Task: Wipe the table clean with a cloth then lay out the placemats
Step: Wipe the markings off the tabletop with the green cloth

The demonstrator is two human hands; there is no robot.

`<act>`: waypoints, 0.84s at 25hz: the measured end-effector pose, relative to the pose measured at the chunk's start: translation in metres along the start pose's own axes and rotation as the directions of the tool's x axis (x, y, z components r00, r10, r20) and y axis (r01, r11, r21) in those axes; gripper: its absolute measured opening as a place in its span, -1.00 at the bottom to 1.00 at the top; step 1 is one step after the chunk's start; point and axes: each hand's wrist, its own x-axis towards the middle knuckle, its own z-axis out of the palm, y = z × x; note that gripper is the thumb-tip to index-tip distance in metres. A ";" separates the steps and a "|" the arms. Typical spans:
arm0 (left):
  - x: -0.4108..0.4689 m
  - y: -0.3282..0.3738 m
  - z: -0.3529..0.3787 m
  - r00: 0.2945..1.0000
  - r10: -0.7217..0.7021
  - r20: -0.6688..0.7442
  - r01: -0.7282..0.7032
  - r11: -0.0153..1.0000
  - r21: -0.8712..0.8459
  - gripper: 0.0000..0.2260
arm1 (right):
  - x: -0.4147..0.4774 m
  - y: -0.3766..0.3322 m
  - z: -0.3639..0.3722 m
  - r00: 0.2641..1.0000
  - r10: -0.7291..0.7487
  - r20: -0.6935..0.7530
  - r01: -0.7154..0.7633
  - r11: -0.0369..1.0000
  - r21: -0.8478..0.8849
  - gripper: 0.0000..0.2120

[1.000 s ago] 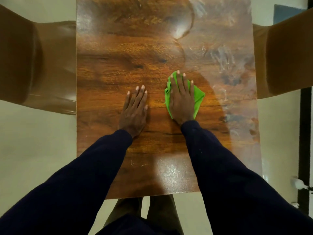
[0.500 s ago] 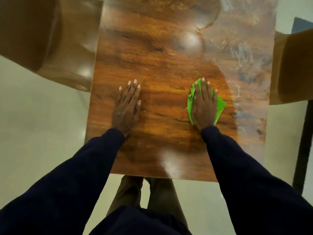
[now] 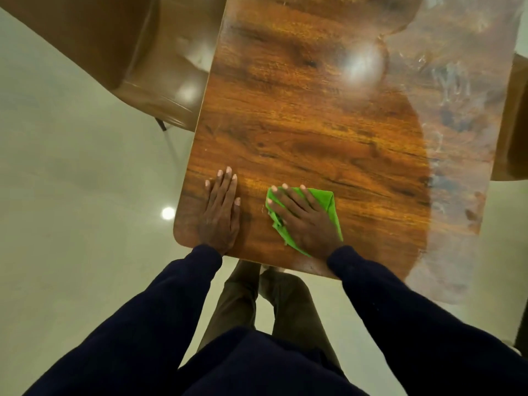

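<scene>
The green cloth (image 3: 325,197) lies flat on the wooden counter (image 3: 300,124), close to its near edge and a little right of the near left corner. It is crumpled into a rough wedge, with one corner sticking out to the right and another poking out by the wrist. The right hand (image 3: 305,221) is pressed down on top of it, palm flat. Its fingers (image 3: 288,195) are straight and spread, pointing up and to the left, so they pin the cloth rather than curl round it.

Just beside it, apart from the cloth, the left hand (image 3: 220,212) rests flat on bare wood at the near left corner. Its fingers are straight, held together and grip nothing. Both arms come in from below in dark navy sleeves (image 3: 160,310).

The counter top is glossy, with a strong orange-brown grain. The left and middle parts look clear and shiny, with one soft round glare spot (image 3: 363,67) further back. Along the right side runs a dull, hazy band (image 3: 457,95) marked with whitish streaks and smudges. Its edge curves against the clearer wood.

A brown chair (image 3: 137,61) stands against the far left side of the counter, and the edge of a second chair (image 3: 514,124) shows at the right. The floor (image 3: 71,195) is pale and polished, with a small bright reflection (image 3: 168,213) just off the counter's left corner. The person's brownish trousers (image 3: 243,298) show below the near edge.
</scene>
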 end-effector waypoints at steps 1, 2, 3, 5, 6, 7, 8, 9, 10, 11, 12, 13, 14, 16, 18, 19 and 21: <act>-0.005 0.000 0.000 1.000 0.002 -0.009 -0.002 1.000 -0.005 -0.52 | -0.013 0.010 -0.001 0.998 -0.057 0.008 0.057 0.998 -0.007 -0.45; -0.010 0.000 0.001 1.000 0.001 -0.017 -0.001 1.000 -0.005 -0.52 | -0.018 0.023 -0.003 0.999 -0.041 0.005 0.041 0.999 -0.008 -0.45; -0.014 -0.001 0.001 1.000 -0.002 -0.026 0.002 1.000 -0.002 -0.51 | -0.014 0.034 -0.004 0.999 0.044 -0.013 -0.044 0.999 -0.002 -0.45; -0.017 -0.003 0.001 0.999 -0.018 -0.035 0.018 1.000 -0.006 -0.50 | 0.020 0.049 -0.011 0.935 0.341 -0.091 -0.337 0.940 0.055 -0.48; -0.019 -0.004 0.001 0.999 -0.024 -0.034 0.024 1.000 -0.006 -0.50 | 0.044 0.049 -0.016 0.873 0.473 -0.120 -0.464 0.881 0.096 -0.49; -0.022 -0.006 0.003 0.999 -0.026 -0.031 0.026 1.000 -0.001 -0.50 | 0.067 0.045 -0.021 0.819 0.557 -0.138 -0.543 0.830 0.123 -0.50; -0.023 -0.006 0.004 0.999 -0.025 -0.031 0.025 1.000 0.004 -0.50 | 0.088 0.037 -0.023 0.795 0.588 -0.147 -0.574 0.809 0.131 -0.50; -0.023 -0.006 0.005 0.999 -0.029 -0.035 0.029 1.000 0.007 -0.51 | 0.102 0.026 -0.023 0.808 0.569 -0.152 -0.555 0.822 0.123 -0.50; -0.023 -0.005 0.005 0.998 -0.035 -0.043 0.036 0.999 0.008 -0.51 | 0.109 0.013 -0.021 0.839 0.523 -0.153 -0.511 0.852 0.109 -0.49; -0.022 -0.004 0.005 0.998 -0.042 -0.050 0.042 0.999 0.009 -0.50 | 0.108 -0.003 -0.017 0.871 0.469 -0.145 -0.460 0.883 0.090 -0.48; -0.022 -0.004 0.005 0.998 -0.044 -0.052 0.045 0.999 0.013 -0.49 | 0.099 -0.020 -0.011 0.903 0.411 -0.125 -0.404 0.912 0.078 -0.47; -0.022 -0.002 0.005 0.998 -0.039 -0.048 0.040 0.999 0.015 -0.49 | 0.082 -0.034 -0.005 0.930 0.353 -0.098 -0.347 0.935 0.080 -0.45; -0.021 0.000 0.006 0.999 -0.030 -0.041 0.030 0.999 0.011 -0.49 | 0.062 -0.045 0.001 0.952 0.298 -0.071 -0.292 0.952 0.089 -0.42; -0.017 0.005 0.008 1.000 -0.002 -0.019 0.002 1.000 -0.021 -0.50 | 0.017 -0.056 0.009 0.976 0.215 -0.038 -0.211 0.973 0.097 -0.39; -0.014 0.011 0.012 1.000 0.030 -0.002 -0.030 0.998 -0.057 -0.52 | -0.035 -0.051 0.016 0.976 0.214 -0.032 -0.210 0.973 0.093 -0.39; -0.013 0.014 0.015 0.999 0.041 0.004 -0.040 0.997 -0.070 -0.52 | -0.060 -0.045 0.018 0.968 0.247 -0.037 -0.243 0.966 0.092 -0.39; -0.008 0.022 0.018 0.998 0.049 0.027 -0.047 0.995 -0.089 -0.51 | -0.105 -0.022 0.016 0.923 0.381 -0.044 -0.377 0.922 0.090 -0.37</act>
